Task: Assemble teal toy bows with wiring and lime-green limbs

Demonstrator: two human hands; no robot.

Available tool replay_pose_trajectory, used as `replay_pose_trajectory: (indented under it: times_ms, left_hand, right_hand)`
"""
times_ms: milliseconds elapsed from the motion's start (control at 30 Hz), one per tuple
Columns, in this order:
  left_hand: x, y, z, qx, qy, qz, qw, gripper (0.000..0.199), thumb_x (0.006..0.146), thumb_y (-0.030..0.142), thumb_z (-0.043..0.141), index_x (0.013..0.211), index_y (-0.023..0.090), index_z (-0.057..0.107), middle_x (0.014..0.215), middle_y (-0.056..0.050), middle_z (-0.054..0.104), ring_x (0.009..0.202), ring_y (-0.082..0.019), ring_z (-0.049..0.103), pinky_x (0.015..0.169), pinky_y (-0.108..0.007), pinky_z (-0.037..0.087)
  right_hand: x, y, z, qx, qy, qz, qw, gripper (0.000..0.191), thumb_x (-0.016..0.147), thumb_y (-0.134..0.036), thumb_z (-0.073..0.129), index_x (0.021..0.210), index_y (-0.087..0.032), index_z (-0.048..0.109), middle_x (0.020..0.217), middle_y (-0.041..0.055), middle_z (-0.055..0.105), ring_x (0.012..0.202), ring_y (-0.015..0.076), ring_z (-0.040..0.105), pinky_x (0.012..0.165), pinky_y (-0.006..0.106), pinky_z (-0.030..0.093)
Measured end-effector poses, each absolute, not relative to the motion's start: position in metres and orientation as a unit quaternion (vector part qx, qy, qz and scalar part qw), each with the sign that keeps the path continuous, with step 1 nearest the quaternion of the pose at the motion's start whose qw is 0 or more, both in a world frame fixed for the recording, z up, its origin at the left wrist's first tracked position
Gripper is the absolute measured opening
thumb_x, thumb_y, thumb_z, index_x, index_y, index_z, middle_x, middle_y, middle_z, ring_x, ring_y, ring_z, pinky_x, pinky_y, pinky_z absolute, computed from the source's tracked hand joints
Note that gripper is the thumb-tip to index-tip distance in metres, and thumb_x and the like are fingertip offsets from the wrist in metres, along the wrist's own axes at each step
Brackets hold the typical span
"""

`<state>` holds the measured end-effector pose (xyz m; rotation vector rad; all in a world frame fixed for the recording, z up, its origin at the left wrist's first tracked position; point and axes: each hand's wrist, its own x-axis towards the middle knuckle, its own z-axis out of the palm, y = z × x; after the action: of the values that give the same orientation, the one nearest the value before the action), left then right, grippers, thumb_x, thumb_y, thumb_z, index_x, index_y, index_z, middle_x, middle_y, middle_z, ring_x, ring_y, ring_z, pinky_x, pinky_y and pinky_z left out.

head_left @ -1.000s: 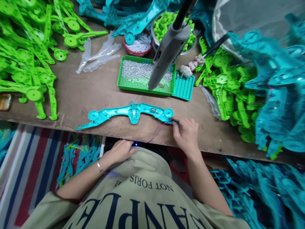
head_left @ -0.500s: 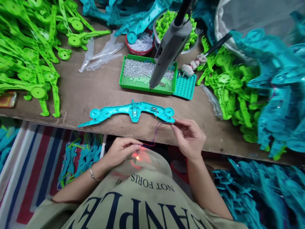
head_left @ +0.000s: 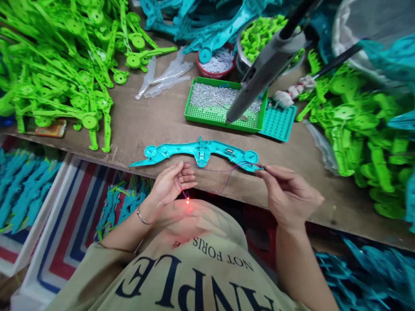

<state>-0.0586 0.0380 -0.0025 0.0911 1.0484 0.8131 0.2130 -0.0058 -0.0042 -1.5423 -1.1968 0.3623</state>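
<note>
A teal bow-shaped plastic shell point(head_left: 171, 149) lies on the brown table point(head_left: 155, 125) with its inner side up. Thin red and blue wires point(head_left: 230, 170) run along its front edge between my hands. My left hand point(head_left: 175, 183) pinches a wire between thumb and forefinger, the other fingers loosely curled. From it hangs a wire end with a lit red light point(head_left: 187, 199), close to the shirt. My right hand point(head_left: 288, 190) pinches the wires at the shell's right tip. How the wires join the shell is too small to tell.
A grey power screwdriver point(head_left: 259, 73) hangs over a green tray point(head_left: 223, 125) of screws. Green parts point(head_left: 65, 73) are heaped at the left, more point(head_left: 350, 112) at the right. Behind stand a red basket point(head_left: 215, 74) and a bowl point(head_left: 241, 56) of small green pieces.
My left hand has risen to the table edge, lifting the wire and its red light. My right hand stays at the shell's right tip. The whole view has shifted, moving the scene rightward.
</note>
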Motion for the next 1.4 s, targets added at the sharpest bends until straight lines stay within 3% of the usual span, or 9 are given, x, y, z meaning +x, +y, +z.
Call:
replay_pose_trajectory:
  times_ms: [133, 267, 400, 567, 833, 1067, 1200, 1300, 1400]
  left_hand:
    - [-0.062, 0.038, -0.003, 0.058, 0.485, 0.37, 0.791, 0.018, 0.101, 0.022, 0.062, 0.093, 0.011, 0.072, 0.073, -0.003, 0.074, 0.056, -0.011, 0.069, 0.058, -0.026, 0.064]
    - [-0.066, 0.04, -0.001, 0.111, 0.479, 0.378, 0.785, 0.014, 0.092, 0.024, 0.076, 0.092, 0.01, 0.074, 0.069, 0.001, 0.068, 0.04, -0.001, 0.045, 0.037, -0.011, 0.039]
    - [-0.073, 0.049, 0.004, 0.118, 0.494, 0.411, 0.757, 0.017, 0.087, 0.025, 0.081, 0.089, 0.01, 0.074, 0.063, 0.003, 0.063, 0.037, 0.002, 0.034, 0.034, -0.008, 0.026]
    - [-0.084, 0.057, 0.009, 0.083, 0.52, 0.422, 0.738, 0.011, 0.089, 0.02, 0.076, 0.087, 0.009, 0.074, 0.059, 0.004, 0.058, 0.037, 0.002, 0.032, 0.033, -0.008, 0.023]
    - [-0.09, 0.058, 0.018, 0.063, 0.482, 0.422, 0.765, 0.012, 0.09, 0.012, 0.07, 0.101, 0.01, 0.077, 0.062, 0.003, 0.059, 0.039, 0.002, 0.034, 0.035, -0.007, 0.025]
    - [-0.09, 0.058, 0.011, 0.155, 0.482, 0.418, 0.754, 0.02, 0.086, 0.019, 0.076, 0.105, 0.013, 0.074, 0.065, 0.003, 0.061, 0.042, 0.0, 0.032, 0.038, -0.01, 0.025]
    - [-0.083, 0.043, 0.011, 0.379, 0.534, 0.417, 0.63, 0.021, 0.089, 0.027, 0.072, 0.109, 0.02, 0.069, 0.078, 0.001, 0.068, 0.049, -0.005, 0.04, 0.046, -0.017, 0.036]
    - [-0.071, 0.027, 0.013, 0.641, 0.532, 0.307, 0.46, 0.01, 0.094, 0.021, 0.061, 0.099, 0.021, 0.069, 0.089, -0.003, 0.067, 0.073, -0.012, 0.059, 0.068, -0.025, 0.049]
    - [-0.051, 0.013, 0.007, 0.782, 0.502, 0.19, 0.317, 0.013, 0.095, 0.028, 0.062, 0.101, 0.02, 0.07, 0.104, -0.009, 0.066, 0.092, -0.022, 0.065, 0.081, -0.035, 0.053]
  right_hand:
    - [0.209, -0.002, 0.0, -0.671, -0.447, 0.178, 0.565, 0.016, 0.08, -0.033, 0.086, 0.089, -0.023, 0.078, 0.089, 0.0041, 0.08, 0.077, 0.022, 0.078, 0.075, 0.041, 0.068]
    - [0.202, 0.003, 0.011, -0.644, -0.449, 0.255, 0.564, 0.017, 0.075, -0.032, 0.089, 0.082, -0.023, 0.077, 0.087, 0.0052, 0.081, 0.085, 0.0234, 0.079, 0.081, 0.042, 0.068]
    - [0.207, 0.003, 0.011, -0.602, -0.434, 0.394, 0.542, 0.017, 0.07, -0.032, 0.093, 0.078, -0.025, 0.08, 0.085, 0.005, 0.082, 0.089, 0.0235, 0.078, 0.087, 0.041, 0.066]
    - [0.218, -0.002, 0.0, -0.561, -0.394, 0.497, 0.533, 0.015, 0.071, -0.036, 0.093, 0.079, -0.028, 0.083, 0.085, 0.0042, 0.081, 0.08, 0.0206, 0.077, 0.078, 0.038, 0.066]
    - [0.225, -0.007, -0.01, -0.584, -0.395, 0.478, 0.523, 0.018, 0.065, -0.036, 0.096, 0.077, -0.03, 0.084, 0.079, 0.0029, 0.079, 0.074, 0.0186, 0.075, 0.068, 0.033, 0.064]
    - [0.228, -0.008, -0.007, -0.577, -0.36, 0.511, 0.525, 0.023, 0.067, -0.043, 0.095, 0.08, -0.028, 0.084, 0.078, 0.0033, 0.078, 0.07, 0.0174, 0.074, 0.063, 0.032, 0.065]
    - [0.224, -0.004, -0.006, -0.564, -0.326, 0.528, 0.545, 0.025, 0.063, -0.045, 0.096, 0.076, -0.028, 0.082, 0.079, 0.0014, 0.077, 0.063, 0.0144, 0.072, 0.059, 0.028, 0.064]
    - [0.223, -0.001, -0.005, -0.543, -0.302, 0.543, 0.564, 0.023, 0.066, -0.046, 0.095, 0.074, -0.028, 0.082, 0.081, 0.0018, 0.077, 0.063, 0.0148, 0.072, 0.059, 0.029, 0.064]
    - [0.221, 0.002, -0.002, -0.533, -0.282, 0.569, 0.559, 0.022, 0.066, -0.046, 0.093, 0.075, -0.028, 0.083, 0.086, 0.0043, 0.08, 0.069, 0.0189, 0.075, 0.062, 0.034, 0.066]
